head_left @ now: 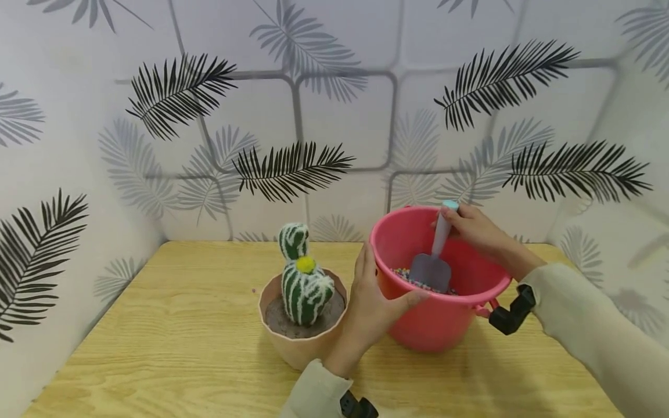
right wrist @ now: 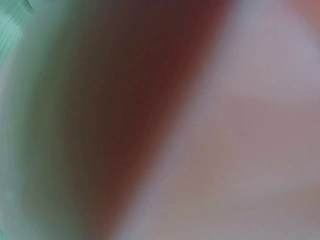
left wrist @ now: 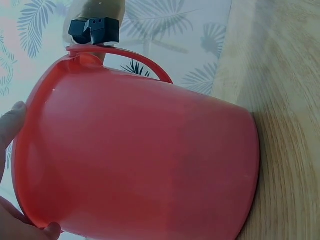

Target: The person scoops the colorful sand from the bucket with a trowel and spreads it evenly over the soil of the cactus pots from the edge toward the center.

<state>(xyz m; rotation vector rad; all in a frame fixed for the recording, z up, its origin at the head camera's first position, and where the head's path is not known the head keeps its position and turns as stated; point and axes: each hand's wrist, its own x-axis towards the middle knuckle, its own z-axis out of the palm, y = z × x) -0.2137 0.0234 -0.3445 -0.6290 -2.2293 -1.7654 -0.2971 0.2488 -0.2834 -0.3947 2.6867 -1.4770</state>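
In the head view, my right hand [head_left: 478,229] grips the pale handle of a grey scoop [head_left: 431,271] with a turquoise end. Its blade points down into a red bucket [head_left: 434,325], against small multicoloured beads [head_left: 402,273] at the bottom. My left hand [head_left: 371,310] holds the bucket at its near left rim, thumb along the edge and fingers against the side. The left wrist view shows the bucket's outer wall [left wrist: 130,145] up close, with the left thumb [left wrist: 12,122] at the rim. Blur fills the right wrist view.
Just left of my left hand, a knitted green cactus [head_left: 305,290] with a yellow flower stands in a peach pot [head_left: 292,345]. A tiny bead [head_left: 254,290] lies on the wooden table [head_left: 183,325]. Leaf-patterned walls [head_left: 340,116] enclose the back and sides.
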